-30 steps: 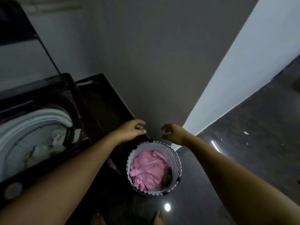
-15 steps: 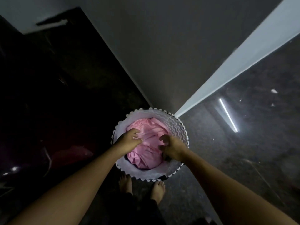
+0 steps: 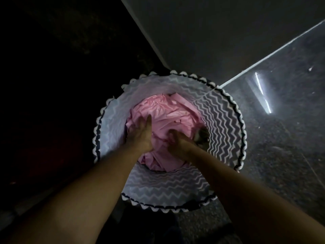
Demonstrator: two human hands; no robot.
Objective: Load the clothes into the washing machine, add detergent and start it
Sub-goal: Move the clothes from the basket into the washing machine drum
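A round laundry basket with a grey-and-white zigzag pattern stands on the floor right below me. A crumpled pink cloth fills it. A small dark garment is wedged at the cloth's right edge against the basket wall. My left hand is pressed onto the left side of the pink cloth, thumb up and fingers dug down beside it. Just left of the dark garment, my right hand has its fingers curled into the cloth's middle. The washing machine is out of view.
A grey wall rises just behind the basket and meets a lighter wall strip at a corner. Glossy dark floor with a light reflection spreads to the right. The left side is a dark, unlit mass.
My view dropped from the open washing machine to the basket. Both hands went from hovering above the rim down into the basket and onto the pink cloth.
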